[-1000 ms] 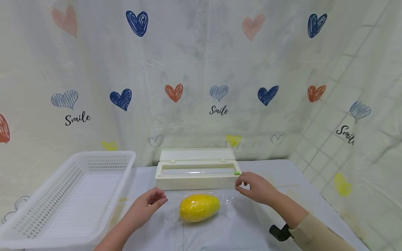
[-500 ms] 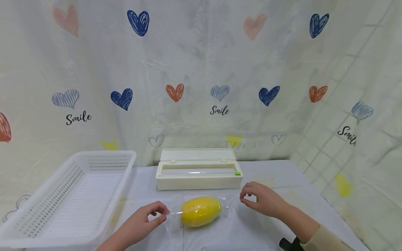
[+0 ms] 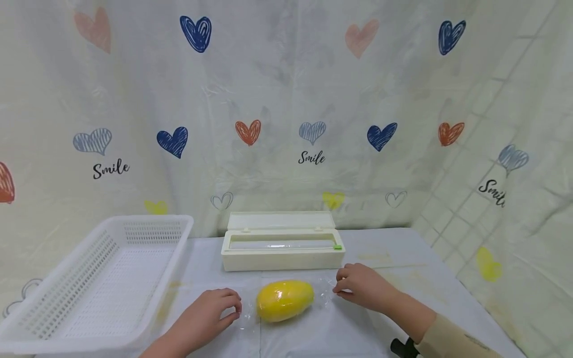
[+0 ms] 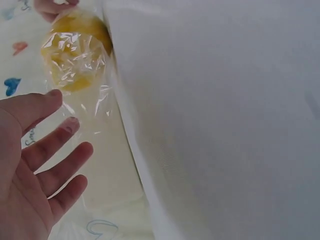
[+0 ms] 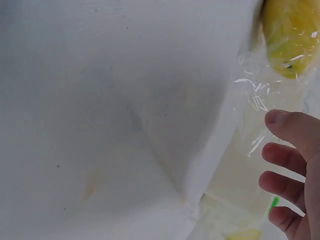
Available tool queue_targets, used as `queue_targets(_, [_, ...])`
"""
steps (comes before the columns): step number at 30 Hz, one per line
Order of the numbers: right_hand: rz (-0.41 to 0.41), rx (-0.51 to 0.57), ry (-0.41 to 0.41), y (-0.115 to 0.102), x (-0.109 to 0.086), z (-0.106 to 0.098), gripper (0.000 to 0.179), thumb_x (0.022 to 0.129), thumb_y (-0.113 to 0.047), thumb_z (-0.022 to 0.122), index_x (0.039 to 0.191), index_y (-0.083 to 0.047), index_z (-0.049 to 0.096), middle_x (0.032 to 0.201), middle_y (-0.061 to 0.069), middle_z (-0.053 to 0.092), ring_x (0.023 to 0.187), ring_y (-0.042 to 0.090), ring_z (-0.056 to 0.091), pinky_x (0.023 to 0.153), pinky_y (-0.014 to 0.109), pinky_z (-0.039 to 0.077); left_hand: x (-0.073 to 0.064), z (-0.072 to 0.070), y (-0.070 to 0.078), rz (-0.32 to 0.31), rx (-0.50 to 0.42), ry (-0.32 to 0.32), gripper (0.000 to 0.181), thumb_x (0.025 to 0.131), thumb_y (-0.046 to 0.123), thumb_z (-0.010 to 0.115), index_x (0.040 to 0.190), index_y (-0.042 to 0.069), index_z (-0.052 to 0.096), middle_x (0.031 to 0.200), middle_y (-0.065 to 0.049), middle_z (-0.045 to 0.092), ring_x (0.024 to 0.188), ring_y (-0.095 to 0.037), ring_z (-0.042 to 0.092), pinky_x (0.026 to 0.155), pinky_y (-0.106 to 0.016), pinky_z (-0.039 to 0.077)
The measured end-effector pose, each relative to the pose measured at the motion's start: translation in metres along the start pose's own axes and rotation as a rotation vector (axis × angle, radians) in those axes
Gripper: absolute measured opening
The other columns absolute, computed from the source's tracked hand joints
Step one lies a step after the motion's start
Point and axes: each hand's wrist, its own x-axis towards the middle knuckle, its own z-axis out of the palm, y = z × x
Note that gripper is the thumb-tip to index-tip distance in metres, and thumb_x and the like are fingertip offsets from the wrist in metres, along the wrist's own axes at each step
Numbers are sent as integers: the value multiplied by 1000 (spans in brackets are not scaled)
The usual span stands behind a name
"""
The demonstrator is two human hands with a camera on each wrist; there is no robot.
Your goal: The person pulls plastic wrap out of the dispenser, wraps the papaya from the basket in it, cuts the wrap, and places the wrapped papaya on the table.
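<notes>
A yellow oblong fruit (image 3: pixel 285 301) wrapped in clear cling film lies on the table between the two hands. The loose film reaches out past both its ends. At the left film end is my left hand (image 3: pixel 207 315); the left wrist view shows its thumb (image 4: pixel 50 102) and fingers spread apart, with nothing gripped. My right hand (image 3: pixel 364 286) is at the film (image 5: pixel 255 95) on the right end, fingers loosely bent and thumb apart from them. Behind the fruit stands a white cling film dispenser (image 3: pixel 283 261), lid raised, with a roll inside and a green slider (image 3: pixel 337 247) at its right.
A white plastic basket (image 3: pixel 154 318) with perforated sides stands on the left of the white-covered table (image 3: pixel 358 338). A curtain (image 3: pixel 277 89) printed with hearts hangs behind the table and along the right side. A black strap piece (image 3: pixel 403 346) shows at the right wrist.
My left hand came down to the left film end, pinched and stretched it, then let go. My right hand moved down from the dispenser's corner to the right film end. The fruit shifted slightly.
</notes>
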Motion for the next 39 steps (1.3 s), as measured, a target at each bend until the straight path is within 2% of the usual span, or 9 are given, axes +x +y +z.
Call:
queue_targets(4, [45,-10,-70,-2,5,5,11,82,-18,82,90,-24,80,83,-12,61,74,7,51,66,24,46,4,1,-1,-31,2,-16,13,88,20,75,88,29,66,101,20,62,94,-8,62,85,-38,52])
queue_targets(8, [104,37,-135,-6,5,5,12,86,-22,78,97,-23,79,89,-11,64,80,9,55,71,28,50,4,2,-1,-121,-83,-51,8,92,32,71,94,31,64,106,21,62,102,-11,62,90,-39,51])
queue_targets(15, [314,345,-217,-9,-7,-4,39,93,-40,69,128,-25,67,108,-12,65,96,10,59,81,35,52,3,0,1,-280,-219,-108,29,95,53,59,111,29,63,117,18,61,113,-16,59,97,-45,47])
queue_targets(18, [390,491,-226,-7,-11,-8,46,94,-45,65,137,-28,61,108,-12,65,93,7,57,77,31,51,2,-2,1,-282,-241,-92,25,98,51,55,109,30,63,117,19,60,113,-16,58,98,-44,47])
queue_targets(25, [451,752,-187,-1,-16,-15,45,99,-35,61,141,-21,57,110,0,67,92,8,60,76,29,52,2,-5,0,-255,-341,-24,28,101,51,48,106,28,64,123,12,56,112,-13,55,98,-37,47])
queue_targets(28, [468,760,-177,2,-15,-16,44,98,-36,62,137,-15,60,109,-1,66,93,10,60,76,29,51,3,-6,-3,-279,-402,2,32,102,49,47,109,23,63,126,7,53,109,-11,56,95,-35,47])
queue_targets(32, [459,704,-150,3,-7,-19,44,96,-37,66,133,-15,62,113,-1,67,96,16,60,78,30,52,4,-10,-6,-336,-455,56,26,101,40,55,113,18,60,122,4,52,109,-15,58,92,-32,48])
queue_targets(36, [429,628,-138,0,9,-25,48,92,-44,68,132,-18,64,120,0,65,102,22,59,82,37,53,7,-14,-3,-366,-415,92,30,95,40,66,119,23,59,124,7,53,114,-21,57,95,-39,48])
queue_targets(39, [399,576,-159,-5,23,-26,50,91,-49,68,133,-22,63,123,-1,64,107,24,58,86,44,53,11,-13,2,-336,-346,81,37,89,45,71,121,30,59,128,13,52,118,-21,55,99,-46,46])
